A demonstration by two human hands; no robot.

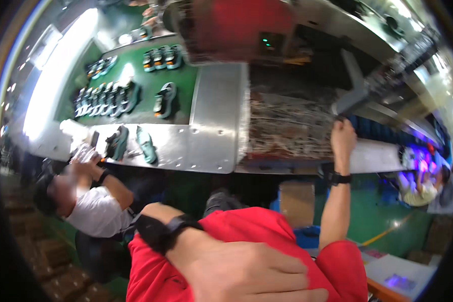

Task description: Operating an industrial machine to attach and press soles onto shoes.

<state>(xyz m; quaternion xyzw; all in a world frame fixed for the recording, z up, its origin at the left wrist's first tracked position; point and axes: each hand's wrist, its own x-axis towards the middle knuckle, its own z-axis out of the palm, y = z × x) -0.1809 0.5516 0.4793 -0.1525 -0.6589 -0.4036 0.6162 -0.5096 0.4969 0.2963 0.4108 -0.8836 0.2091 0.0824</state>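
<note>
My left hand (pixel 251 272) is large at the bottom of the head view, raised over my red shirt (pixel 251 224). Its back faces up, and its fingers stretch loosely to the right, with the palm side hidden. A black wrist band (pixel 183 226) circles that arm. My right hand (pixel 343 138) reaches forward at the right, fingers curled at the lower end of a grey bent metal bar (pixel 355 98). What those fingers hold, if anything, is too small to make out. Left of this hand lies a worn, streaked machine bed (pixel 292 126).
Left of a bare metal plate (pixel 216 116), several shoes (pixel 105 98) stand on a green surface (pixel 181 100). A teal shoe part (pixel 146 144) lies on the metal ledge. A co-worker in white (pixel 98 211) sits at the left. A cardboard box (pixel 296 204) stands below the machine.
</note>
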